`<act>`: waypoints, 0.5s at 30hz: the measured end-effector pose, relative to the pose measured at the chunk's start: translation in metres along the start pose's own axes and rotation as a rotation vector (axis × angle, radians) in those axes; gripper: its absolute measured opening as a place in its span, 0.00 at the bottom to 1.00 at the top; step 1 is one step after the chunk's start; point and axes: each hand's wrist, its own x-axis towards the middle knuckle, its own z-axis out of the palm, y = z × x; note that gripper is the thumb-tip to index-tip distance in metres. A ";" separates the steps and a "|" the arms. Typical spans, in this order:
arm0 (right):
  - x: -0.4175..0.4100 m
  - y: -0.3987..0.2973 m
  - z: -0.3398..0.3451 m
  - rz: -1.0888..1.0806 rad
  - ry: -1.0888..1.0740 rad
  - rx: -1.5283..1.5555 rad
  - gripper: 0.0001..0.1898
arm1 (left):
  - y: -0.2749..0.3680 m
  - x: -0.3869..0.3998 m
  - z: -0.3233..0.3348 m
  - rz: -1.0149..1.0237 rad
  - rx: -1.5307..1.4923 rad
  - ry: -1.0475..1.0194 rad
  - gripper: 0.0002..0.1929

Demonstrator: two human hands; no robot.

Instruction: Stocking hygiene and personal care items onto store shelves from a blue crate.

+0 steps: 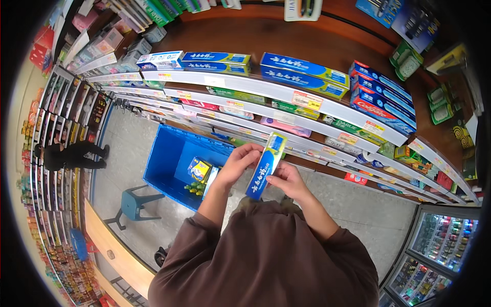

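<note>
Between my two hands is a blue and yellow toothpaste box (265, 167), held tilted in front of my chest. My left hand (241, 163) grips its left edge near the upper end. On the other side, the fingers and thumb of my right hand (287, 179) press on its lower half. Matching toothpaste boxes (305, 73) lie stacked in twos on the shelf (245, 78) ahead. A blue plastic crate (168, 161) stands on the floor to the left, partly behind my left forearm. Inside it lie a yellow and blue package (199, 169) and small green items (195, 188).
Colgate boxes (383, 98) are stacked at the shelf's right end, with Darlie boxes (295, 109) on a tier below. A blue-green stool (132, 203) and a wooden table (111, 245) are at left. Further off is another person (73, 155). Glass-door coolers (437, 238) stand right.
</note>
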 end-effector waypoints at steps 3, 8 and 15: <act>0.014 0.009 0.021 -0.105 0.112 0.109 0.17 | 0.018 -0.009 -0.026 0.030 0.072 -0.196 0.17; 0.020 -0.024 0.050 0.155 0.084 -0.143 0.11 | 0.035 -0.027 -0.068 -0.083 0.212 -0.166 0.18; 0.015 -0.100 0.099 -0.554 0.140 -1.247 0.30 | 0.044 -0.035 -0.113 0.044 0.380 -0.281 0.17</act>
